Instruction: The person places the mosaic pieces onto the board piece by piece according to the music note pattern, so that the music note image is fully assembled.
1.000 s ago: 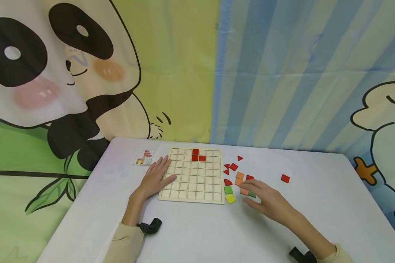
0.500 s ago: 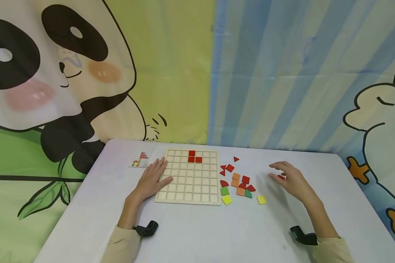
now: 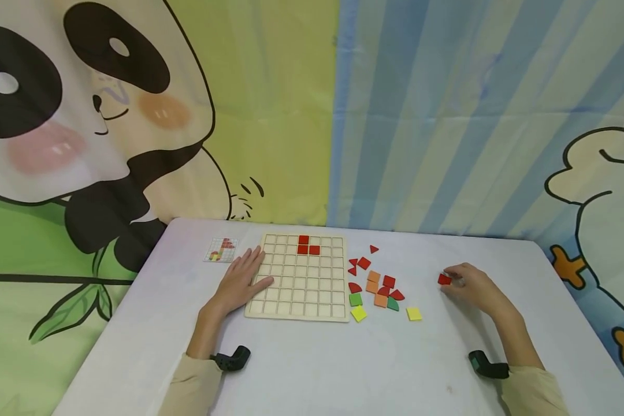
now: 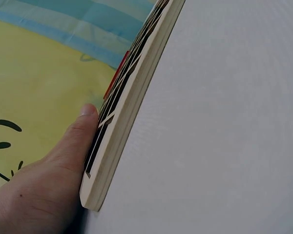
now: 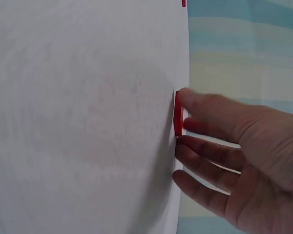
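Note:
A wooden grid board (image 3: 291,297) lies on the white table, with several red square tiles (image 3: 303,249) set in its upper cells. My left hand (image 3: 241,283) rests along the board's left edge, fingers straight; the left wrist view has its thumb (image 4: 75,131) at the rim. Off to the right, my right hand (image 3: 473,287) pinches a lone red square tile (image 3: 444,279) between thumb and fingers. The right wrist view places this tile (image 5: 178,114) low at the table surface, with the other fingers spread beside it.
Right of the board lie loose tiles: orange squares (image 3: 372,281), a green square (image 3: 356,299), yellow squares (image 3: 413,314), red triangles (image 3: 374,249) and quarter-round pieces (image 3: 397,295). A small pattern card (image 3: 221,249) lies at the board's upper left. A printed curtain (image 3: 270,115) hangs behind the table.
My right hand has moved right from over the loose tiles to the lone red square tile and taken hold of it. My left hand stays on the board's edge.

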{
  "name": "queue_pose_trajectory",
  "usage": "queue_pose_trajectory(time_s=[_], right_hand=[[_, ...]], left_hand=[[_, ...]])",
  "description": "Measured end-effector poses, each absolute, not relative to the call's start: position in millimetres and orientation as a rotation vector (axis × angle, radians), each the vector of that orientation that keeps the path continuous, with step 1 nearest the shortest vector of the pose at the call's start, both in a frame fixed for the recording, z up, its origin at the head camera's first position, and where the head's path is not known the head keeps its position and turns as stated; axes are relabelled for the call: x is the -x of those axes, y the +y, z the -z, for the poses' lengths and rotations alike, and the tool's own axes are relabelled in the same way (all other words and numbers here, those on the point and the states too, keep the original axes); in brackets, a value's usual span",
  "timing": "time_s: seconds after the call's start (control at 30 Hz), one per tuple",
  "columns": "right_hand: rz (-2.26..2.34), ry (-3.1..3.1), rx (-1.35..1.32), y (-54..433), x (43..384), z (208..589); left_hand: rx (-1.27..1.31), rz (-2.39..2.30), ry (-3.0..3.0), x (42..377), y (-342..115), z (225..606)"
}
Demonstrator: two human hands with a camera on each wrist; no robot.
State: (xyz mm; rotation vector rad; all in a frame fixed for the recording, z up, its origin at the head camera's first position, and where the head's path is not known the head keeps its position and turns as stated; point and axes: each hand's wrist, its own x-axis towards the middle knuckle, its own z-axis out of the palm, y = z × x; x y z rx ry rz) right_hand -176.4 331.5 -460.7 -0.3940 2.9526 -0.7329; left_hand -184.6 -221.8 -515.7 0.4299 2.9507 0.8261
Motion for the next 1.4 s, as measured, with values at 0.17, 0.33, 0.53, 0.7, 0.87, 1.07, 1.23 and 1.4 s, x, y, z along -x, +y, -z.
queue_pose_trajectory(time_s=[0.17,0.33,0.53,0.7,0.87,1.07,1.23,1.4], right_hand=[[0.663,2.998,0.447,327.9,180.1,459.8],[0.618,3.010,0.381,325.6,180.9,458.4],[0.577,3.005,0.280,326.7,179.5,456.0],[0.576,3.020,0.256,328.7,178.3,453.6],[0.609,3.011,0.241,328.9,179.6,453.0],[0.595,3.008,0.240,331.3,177.8,454.3],[0.594,3.005,0.239,331.2,178.2,455.3],[0.572,3.002,0.233,328.6,181.4,454.0]], left_hand=[[-0.426,-0.827,2.957,184.9,-222.6,514.0],[-0.431,-0.822,2.964,184.9,-222.3,513.8],[-0.435,-0.825,2.952,184.2,-220.6,514.2],[-0.442,-0.825,2.943,184.4,-219.9,513.7],[-0.444,-0.826,2.955,184.2,-220.5,512.5],[-0.451,-0.830,2.935,184.1,-218.8,513.8],[-0.452,-0.821,2.947,183.7,-219.4,513.8],[-0.443,-0.812,2.947,185.4,-222.2,515.1]])
